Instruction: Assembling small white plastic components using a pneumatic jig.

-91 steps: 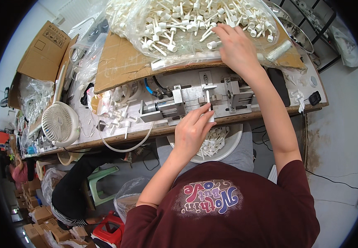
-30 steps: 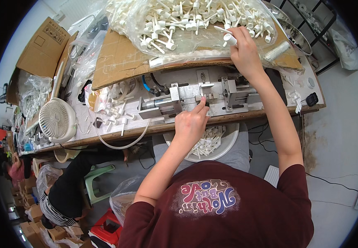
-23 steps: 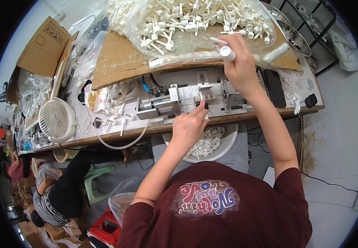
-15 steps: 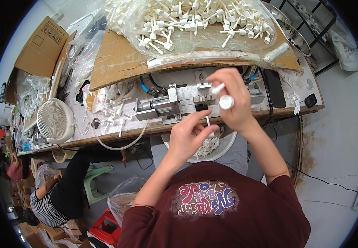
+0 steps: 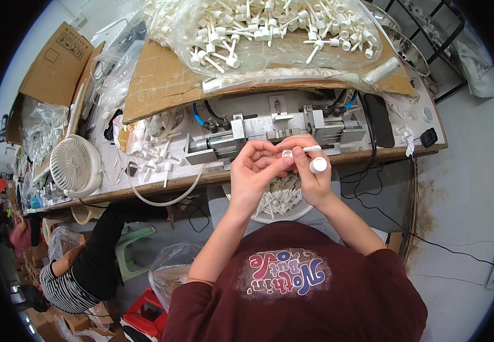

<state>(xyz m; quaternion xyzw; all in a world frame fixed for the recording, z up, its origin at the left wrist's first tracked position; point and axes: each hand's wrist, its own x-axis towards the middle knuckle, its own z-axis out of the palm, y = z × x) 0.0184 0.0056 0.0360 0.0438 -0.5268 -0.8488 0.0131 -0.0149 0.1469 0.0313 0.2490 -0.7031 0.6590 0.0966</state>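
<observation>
Both hands meet in front of the bench edge, above a white bowl [image 5: 302, 212] of small white plastic stems. My left hand [image 5: 252, 176] is closed, its thumb and fingertips pinched at a small white capped piece [image 5: 287, 153] between the hands. My right hand [image 5: 315, 185] is closed too; its thumb and forefinger meet the same piece. A white round cap [image 5: 317, 165] and a white stem [image 5: 312, 149] stick out of the right hand's grip. Just beyond the fingers lies a metal clamping fixture [image 5: 281, 134] with cylinders on either side.
A bag of white capped stems [image 5: 270, 34] lies on a cardboard sheet [image 5: 161, 80] over the bench. Left stand a white fan [image 5: 77, 165] and loose white parts [image 5: 158, 159]; a black phone [image 5: 378, 121] lies right. Another person [image 5: 82, 273] sits at lower left.
My right hand has come down and toward me from above the fixture, uncovering its right side. My left hand's fingers have closed, and the two hands now meet at the small white piece.
</observation>
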